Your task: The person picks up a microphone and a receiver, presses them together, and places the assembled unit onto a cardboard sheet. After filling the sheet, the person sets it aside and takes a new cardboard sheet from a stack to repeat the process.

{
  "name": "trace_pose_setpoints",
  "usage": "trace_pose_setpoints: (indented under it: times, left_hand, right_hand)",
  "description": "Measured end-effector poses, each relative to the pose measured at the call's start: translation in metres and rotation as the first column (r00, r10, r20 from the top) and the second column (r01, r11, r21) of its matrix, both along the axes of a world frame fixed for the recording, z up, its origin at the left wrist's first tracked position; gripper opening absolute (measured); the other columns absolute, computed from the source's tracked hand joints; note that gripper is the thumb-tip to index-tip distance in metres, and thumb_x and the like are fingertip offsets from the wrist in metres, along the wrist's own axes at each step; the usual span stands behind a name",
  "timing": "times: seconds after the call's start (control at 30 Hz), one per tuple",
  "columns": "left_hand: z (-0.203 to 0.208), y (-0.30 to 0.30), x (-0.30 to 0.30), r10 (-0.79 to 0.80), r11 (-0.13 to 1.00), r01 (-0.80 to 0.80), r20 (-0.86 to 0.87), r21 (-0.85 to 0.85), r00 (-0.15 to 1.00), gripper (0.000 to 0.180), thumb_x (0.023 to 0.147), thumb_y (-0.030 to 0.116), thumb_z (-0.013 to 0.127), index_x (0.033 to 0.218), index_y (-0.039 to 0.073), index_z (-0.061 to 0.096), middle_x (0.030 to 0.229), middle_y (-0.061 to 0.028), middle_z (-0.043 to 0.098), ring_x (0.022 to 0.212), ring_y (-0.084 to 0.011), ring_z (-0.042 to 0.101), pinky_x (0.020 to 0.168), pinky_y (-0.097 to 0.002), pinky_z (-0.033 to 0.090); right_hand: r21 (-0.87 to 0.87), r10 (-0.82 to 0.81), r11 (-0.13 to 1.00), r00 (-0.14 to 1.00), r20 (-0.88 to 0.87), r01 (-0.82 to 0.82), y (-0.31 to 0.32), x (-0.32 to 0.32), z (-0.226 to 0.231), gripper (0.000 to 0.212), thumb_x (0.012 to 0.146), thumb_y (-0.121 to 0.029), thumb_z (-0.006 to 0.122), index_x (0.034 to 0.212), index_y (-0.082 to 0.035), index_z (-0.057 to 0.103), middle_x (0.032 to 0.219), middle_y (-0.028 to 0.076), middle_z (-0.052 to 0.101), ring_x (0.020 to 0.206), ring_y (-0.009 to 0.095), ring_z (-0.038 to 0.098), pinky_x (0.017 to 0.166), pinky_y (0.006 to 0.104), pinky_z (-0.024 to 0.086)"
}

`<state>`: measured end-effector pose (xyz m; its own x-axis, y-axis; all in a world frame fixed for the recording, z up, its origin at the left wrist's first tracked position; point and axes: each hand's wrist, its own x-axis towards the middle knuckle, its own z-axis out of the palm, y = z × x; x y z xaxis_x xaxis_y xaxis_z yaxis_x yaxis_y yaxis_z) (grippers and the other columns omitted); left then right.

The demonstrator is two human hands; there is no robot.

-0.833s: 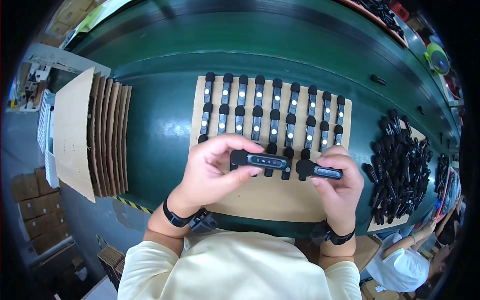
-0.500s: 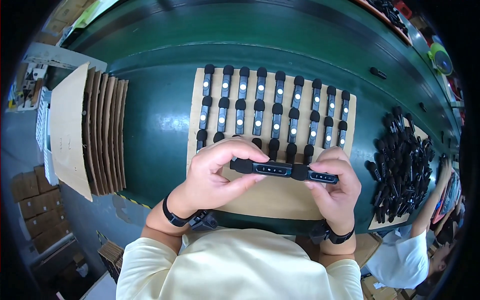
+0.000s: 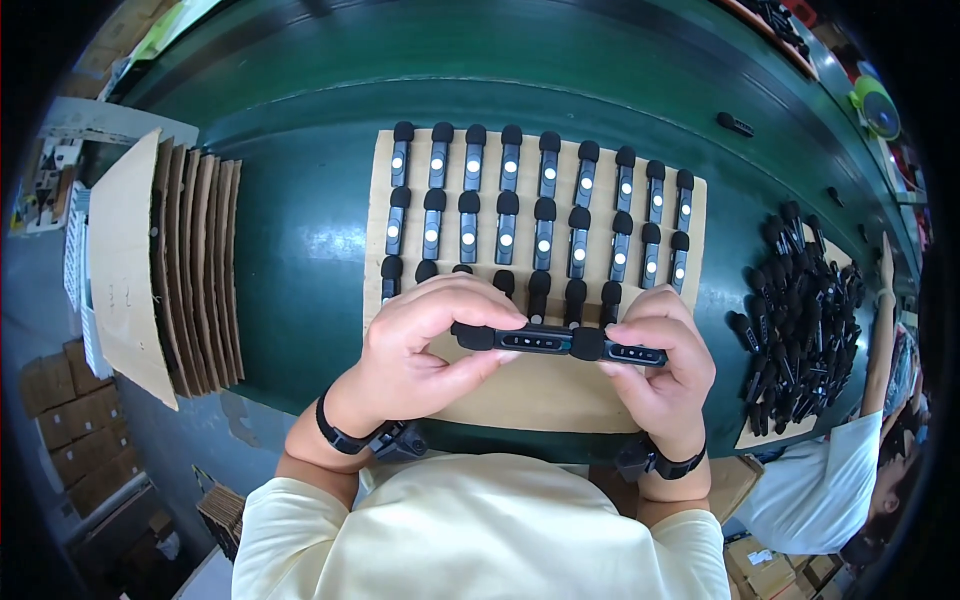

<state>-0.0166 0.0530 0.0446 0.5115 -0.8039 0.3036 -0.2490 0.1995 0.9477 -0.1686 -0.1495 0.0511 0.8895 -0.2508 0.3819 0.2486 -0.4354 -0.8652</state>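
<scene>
Two black clip-on devices [image 3: 560, 343] sit end to end in a single horizontal line, held just above the near edge of the cardboard sheet [image 3: 540, 395]. I have the left hand [image 3: 425, 350] closed around the left device, thumb below and fingers curled over its top, so that piece lies inside the grip with only its right part showing. My right hand [image 3: 665, 365] pinches the right device the same way (its face with small light dots stays visible). Both hands hover over the bare front strip of the cardboard sheet. Behind them on that sheet lie rows of identical devices [image 3: 540, 205], laid upright side by side. Right of the sheet, a loose heap of dark devices [image 3: 800, 310] rests on the green table [image 3: 300, 270]; left of it stand stacked cardboard sheets [image 3: 190, 270].
</scene>
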Motion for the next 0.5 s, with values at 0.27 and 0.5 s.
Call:
trace_pose_setpoints:
  times: [0.27,0.5]
  left_hand:
    - [0.0011,-0.0031,-0.0032,0.04,0.999,-0.04,-0.002,-0.026,0.999,0.031,0.072,-0.007,0.078,0.101,-0.002,0.067,0.093,-0.0142,0.07,0.086,-0.0251,0.067,0.078,-0.0353,0.054]
    - [0.0056,-0.0031,-0.0022,0.053,0.999,-0.053,0.136,-0.006,0.989,0.03,0.075,-0.006,0.075,0.103,-0.003,0.066,0.096,-0.0161,0.069,0.093,-0.0274,0.066,0.088,-0.0404,0.052]
  right_hand:
    - [0.021,-0.012,1.0,1.0,0.0,0.012,0.0017,-0.0008,0.0006,0.03,0.071,0.001,0.079,0.099,-0.002,0.068,0.088,0.009,0.06,0.077,0.021,0.055,0.069,0.0301,0.043]
    - [0.018,0.021,1.0,0.999,0.049,-0.022,0.003,-0.0013,-0.0034,0.027,0.075,0.003,0.076,0.1,-0.001,0.067,0.094,0.012,0.061,0.081,0.021,0.058,0.071,0.0295,0.046]
